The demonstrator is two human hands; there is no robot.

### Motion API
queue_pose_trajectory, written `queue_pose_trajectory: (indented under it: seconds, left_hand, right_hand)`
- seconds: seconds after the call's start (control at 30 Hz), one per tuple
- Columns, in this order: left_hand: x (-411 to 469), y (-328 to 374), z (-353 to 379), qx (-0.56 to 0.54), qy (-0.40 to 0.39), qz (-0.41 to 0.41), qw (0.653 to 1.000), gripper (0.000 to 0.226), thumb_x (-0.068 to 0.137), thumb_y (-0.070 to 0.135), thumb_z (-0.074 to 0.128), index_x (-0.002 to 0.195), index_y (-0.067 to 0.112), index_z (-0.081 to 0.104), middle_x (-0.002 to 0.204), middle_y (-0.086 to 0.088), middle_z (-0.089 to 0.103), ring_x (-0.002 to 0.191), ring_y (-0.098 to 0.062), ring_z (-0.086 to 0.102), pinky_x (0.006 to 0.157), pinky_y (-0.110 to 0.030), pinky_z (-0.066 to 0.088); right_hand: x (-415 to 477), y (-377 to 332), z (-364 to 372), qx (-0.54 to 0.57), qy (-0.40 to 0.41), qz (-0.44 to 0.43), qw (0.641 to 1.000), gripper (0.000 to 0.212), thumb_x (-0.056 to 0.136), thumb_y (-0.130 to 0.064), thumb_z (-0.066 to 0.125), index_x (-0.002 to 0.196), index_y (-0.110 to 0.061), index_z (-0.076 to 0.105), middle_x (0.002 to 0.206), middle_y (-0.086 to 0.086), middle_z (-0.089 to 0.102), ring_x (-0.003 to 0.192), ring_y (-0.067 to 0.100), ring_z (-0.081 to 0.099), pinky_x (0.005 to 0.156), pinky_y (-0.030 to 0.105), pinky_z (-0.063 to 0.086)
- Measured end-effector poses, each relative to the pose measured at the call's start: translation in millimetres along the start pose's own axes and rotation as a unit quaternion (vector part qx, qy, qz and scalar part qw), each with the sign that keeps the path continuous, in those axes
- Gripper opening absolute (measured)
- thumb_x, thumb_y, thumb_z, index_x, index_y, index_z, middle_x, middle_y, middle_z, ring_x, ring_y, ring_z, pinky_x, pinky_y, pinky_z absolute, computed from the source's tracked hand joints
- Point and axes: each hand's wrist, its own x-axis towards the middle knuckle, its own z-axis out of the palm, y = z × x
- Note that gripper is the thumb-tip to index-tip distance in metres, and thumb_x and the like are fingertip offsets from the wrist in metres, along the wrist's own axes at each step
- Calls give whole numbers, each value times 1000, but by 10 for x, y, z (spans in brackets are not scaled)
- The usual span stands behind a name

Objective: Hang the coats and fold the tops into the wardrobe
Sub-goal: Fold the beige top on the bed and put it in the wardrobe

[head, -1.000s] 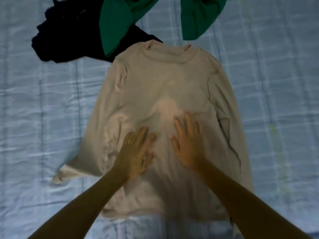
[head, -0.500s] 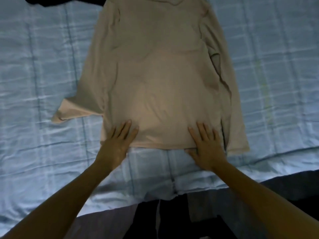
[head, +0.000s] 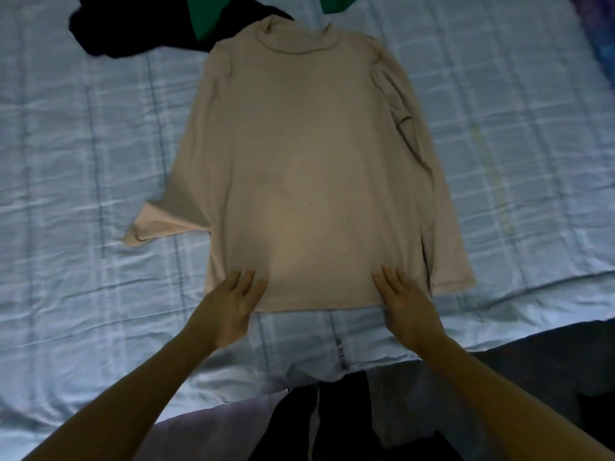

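Note:
A beige long-sleeved top with a high collar lies spread flat on the bed, collar away from me. Its left sleeve sticks out to the left; the right sleeve lies along its right side. My left hand rests flat at the hem's left corner, fingers apart and lying on the fabric. At the hem's right part my right hand lies flat the same way. Neither hand grips anything.
The bed is covered by a pale blue checked sheet. A dark garment and a green garment lie crumpled at the far left beyond the collar. The bed's near edge runs below my hands, with dark floor beneath.
My hands slid from the top's middle down to its hem, smoothing it. In the last half second they stay at the hem while the view tilts up and shows the collar again.

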Motion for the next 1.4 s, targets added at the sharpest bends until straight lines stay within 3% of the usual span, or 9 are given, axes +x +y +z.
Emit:
queue_pose_trajectory:
  seconds: [0.23, 0.37, 0.5, 0.7, 0.83, 1.0, 1.13, 1.23, 1.4]
  left_hand:
    - [11, -564, -379, -145, 315, -229, 910, 47, 85, 24, 51, 124, -2, 51, 124, -23, 55, 116, -35, 49, 101, -36, 36]
    - [34, -1101, -365, -74, 196, -397, 894, 75, 74, 15, 61, 142, 7, 31, 144, -23, 34, 134, -41, 29, 105, -54, 26]
    - [-14, -1426, -318, -118, 106, -424, 892, 67, 79, 24, 59, 140, 11, 34, 120, -28, 54, 106, -48, 53, 86, -52, 44]
    - [-120, -1399, -787, -636, 3, -443, 632, 37, 65, 22, 70, 101, 15, 65, 97, -18, 63, 83, -28, 58, 55, -30, 56]
    - [-29, -1161, -974, -687, 100, -398, 600, 42, 64, 50, 78, 84, 13, 72, 87, -13, 70, 70, -19, 66, 61, -29, 54]
    - [554, -579, -1226, -519, 262, -349, 735, 19, 73, 24, 58, 65, 6, 59, 52, -1, 51, 47, -13, 46, 46, -23, 39]
    - [888, 175, -1125, -365, 30, -118, 923, 22, 77, 32, 62, 74, 10, 60, 80, -5, 60, 75, -15, 56, 76, -30, 45]
    - [995, 435, -921, -363, -197, -125, 902, 26, 87, 44, 47, 84, 23, 61, 112, -6, 62, 108, -19, 55, 106, -34, 32]
    - [954, 512, -685, -270, -16, -155, 950, 17, 90, 23, 52, 87, 11, 63, 90, -7, 63, 83, -22, 57, 82, -40, 48]
  right_hand:
    - [449, -624, -202, 93, 99, -33, 990, 48, 82, -23, 36, 116, -5, 64, 121, 22, 61, 114, 42, 55, 97, 53, 44]
    - [854, -1177, -182, 145, 116, -57, 981, 44, 84, -21, 41, 122, -6, 59, 129, 23, 55, 121, 41, 49, 101, 50, 37]
    - [1054, -1504, -37, 144, 76, -68, 984, 52, 81, -25, 35, 127, -10, 54, 135, 21, 49, 128, 38, 42, 105, 50, 37]
    - [974, -1547, 156, 131, 80, -61, 986, 49, 84, -15, 52, 133, -12, 49, 145, 22, 38, 136, 36, 31, 113, 47, 24]
    - [1000, -1597, 139, 143, 89, -44, 985, 48, 84, -11, 56, 131, -13, 50, 146, 19, 38, 137, 35, 31, 114, 43, 19]
    - [951, -1521, 64, 213, 106, -47, 970, 42, 83, -7, 56, 125, -8, 56, 137, 20, 48, 129, 36, 41, 109, 47, 33]
    - [768, -1170, 83, 261, 154, 45, 952, 32, 84, -18, 46, 109, -6, 62, 113, 16, 60, 101, 35, 57, 88, 49, 48]
    - [488, -860, 154, 246, 194, 118, 942, 27, 81, -11, 55, 107, -9, 64, 108, 11, 61, 95, 30, 57, 83, 48, 48]
    - [313, -637, 71, 249, 273, 204, 907, 29, 79, -8, 50, 103, -9, 66, 105, 11, 59, 98, 27, 53, 89, 43, 45]
